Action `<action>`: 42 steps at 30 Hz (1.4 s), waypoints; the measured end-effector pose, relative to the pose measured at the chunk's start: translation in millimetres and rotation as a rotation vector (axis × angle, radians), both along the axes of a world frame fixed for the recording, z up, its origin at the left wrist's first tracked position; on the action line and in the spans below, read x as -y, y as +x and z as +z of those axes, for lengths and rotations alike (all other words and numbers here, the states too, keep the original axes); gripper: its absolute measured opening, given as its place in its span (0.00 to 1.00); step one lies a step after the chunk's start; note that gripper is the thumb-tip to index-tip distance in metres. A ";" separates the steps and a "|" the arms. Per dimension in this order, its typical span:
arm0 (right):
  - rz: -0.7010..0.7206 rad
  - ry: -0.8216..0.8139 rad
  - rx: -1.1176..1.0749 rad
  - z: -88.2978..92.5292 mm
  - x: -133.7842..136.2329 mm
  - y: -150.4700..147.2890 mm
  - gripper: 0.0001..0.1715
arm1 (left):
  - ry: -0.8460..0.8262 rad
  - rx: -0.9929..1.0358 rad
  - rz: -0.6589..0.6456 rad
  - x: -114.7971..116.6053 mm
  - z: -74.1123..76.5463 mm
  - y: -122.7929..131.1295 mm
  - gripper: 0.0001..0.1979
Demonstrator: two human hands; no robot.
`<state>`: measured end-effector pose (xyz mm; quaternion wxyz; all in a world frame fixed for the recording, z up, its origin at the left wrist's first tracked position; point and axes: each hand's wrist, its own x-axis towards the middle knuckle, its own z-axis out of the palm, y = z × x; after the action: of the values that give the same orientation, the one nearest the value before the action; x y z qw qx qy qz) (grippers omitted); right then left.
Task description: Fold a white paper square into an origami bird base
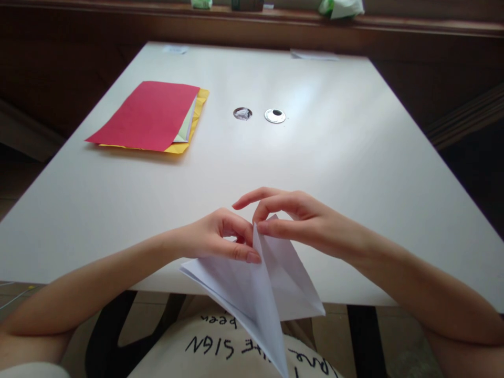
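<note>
A folded sheet of white paper (244, 289) is held up over the near edge of the table, its layers fanning out to both sides of a raised middle fold. My left hand (224, 236) is closed on it, thumb pressed on the near face and the other fingers curled behind. At the top of the fold, my right hand (293, 212) pinches the paper's upper tip between thumb and fingers, with the index finger stretched out to the left. The lower point of the paper hangs down in front of my shirt.
The white table (334, 157) spreads out ahead. At its left lies a red sheet (147, 115) on a stack of yellow and pale green paper. Two round holes (243, 113) sit near the middle. White slips (314, 55) lie at the far edge, below a wooden ledge (283, 18).
</note>
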<state>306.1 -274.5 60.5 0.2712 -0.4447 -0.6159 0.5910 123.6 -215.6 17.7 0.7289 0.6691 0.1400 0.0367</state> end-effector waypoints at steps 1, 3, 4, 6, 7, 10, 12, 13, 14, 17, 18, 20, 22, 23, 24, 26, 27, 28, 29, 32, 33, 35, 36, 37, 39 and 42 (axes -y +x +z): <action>0.000 0.002 -0.006 0.6 -0.3 0.1 0.10 | 0.004 0.000 -0.005 0.0 0.0 -0.2 0.05; -0.001 0.000 0.006 2.6 -0.3 0.8 0.12 | 0.004 0.009 -0.012 -0.2 -0.5 -1.0 0.05; 0.002 -0.004 0.029 3.8 0.0 1.4 0.12 | -0.002 0.015 -0.010 -0.2 -1.0 -1.5 0.05; 0.023 0.002 0.093 5.7 0.8 2.9 0.10 | -0.023 0.024 -0.001 -0.2 -1.8 -2.6 0.05; 0.038 0.016 0.117 6.3 1.2 3.7 0.09 | -0.037 0.024 0.006 -0.2 -2.0 -3.0 0.04; 0.089 0.069 0.116 6.7 1.6 6.3 0.08 | -0.070 0.019 0.025 0.2 -1.6 -3.8 0.04; 0.120 0.070 0.106 7.2 1.3 7.9 0.08 | -0.074 0.015 0.022 0.1 -0.6 -4.2 0.04; 0.128 0.066 0.113 7.8 1.2 8.7 0.09 | -0.072 0.012 0.015 -0.1 0.0 -4.5 0.04; 0.131 0.064 0.129 8.6 1.3 9.5 0.10 | -0.069 0.005 0.010 -0.4 0.8 -4.9 0.05; 0.155 0.101 0.180 11.0 2.6 12.2 0.11 | -0.061 -0.028 0.024 -1.5 3.2 -6.3 0.06; 0.166 0.124 0.182 11.4 3.3 13.2 0.11 | -0.059 -0.039 0.031 -1.8 4.0 -6.8 0.06; 0.180 0.163 0.167 11.3 4.5 15.1 0.10 | -0.057 -0.064 0.047 -2.1 5.4 -7.7 0.07; 0.174 0.174 0.141 10.3 5.1 16.8 0.09 | -0.059 -0.077 0.060 -2.2 6.1 -8.1 0.08; 0.167 0.166 0.130 9.7 5.1 17.3 0.09 | -0.063 -0.071 0.067 -2.2 6.1 -8.2 0.08; 0.159 0.154 0.120 9.2 5.0 17.6 0.09 | -0.069 -0.054 0.069 -2.3 5.9 -8.0 0.08; 0.140 0.122 0.104 8.4 4.6 17.3 0.09 | -0.066 0.001 0.063 -2.5 4.9 -7.5 0.09; 0.130 0.106 0.102 8.1 4.4 16.7 0.09 | -0.054 0.028 0.057 -2.6 4.4 -7.2 0.09; 0.123 0.091 0.102 7.9 4.3 16.0 0.09 | -0.036 0.048 0.051 -2.6 3.9 -6.9 0.09; 0.121 0.081 0.102 7.8 4.3 15.2 0.09 | -0.017 0.057 0.046 -2.5 3.7 -6.6 0.09; 0.132 0.068 0.104 8.1 4.2 12.8 0.09 | 0.021 0.034 0.053 -1.6 4.6 -5.9 0.07; 0.137 0.064 0.106 8.5 4.1 12.2 0.09 | 0.023 0.019 0.053 -1.2 5.1 -5.7 0.06; 0.142 0.057 0.110 9.4 3.4 11.3 0.09 | 0.029 -0.004 0.047 -0.1 6.2 -5.6 0.07; 0.146 0.052 0.112 9.9 2.9 11.1 0.08 | 0.033 -0.009 0.043 0.3 6.5 -5.5 0.07; 0.152 0.048 0.114 10.3 2.5 10.9 0.07 | 0.038 -0.012 0.039 0.7 6.6 -5.6 0.07; 0.167 0.036 0.116 10.5 1.7 10.8 0.07 | 0.050 -0.021 0.036 1.0 6.3 -5.9 0.07; 0.174 0.025 0.103 9.1 1.2 11.0 0.07 | 0.058 -0.036 0.025 0.9 5.6 -6.0 0.07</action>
<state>317.2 -275.7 69.6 0.1921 -0.4158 -0.6728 0.5809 117.6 -216.5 23.4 0.7061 0.6887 0.1605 0.0376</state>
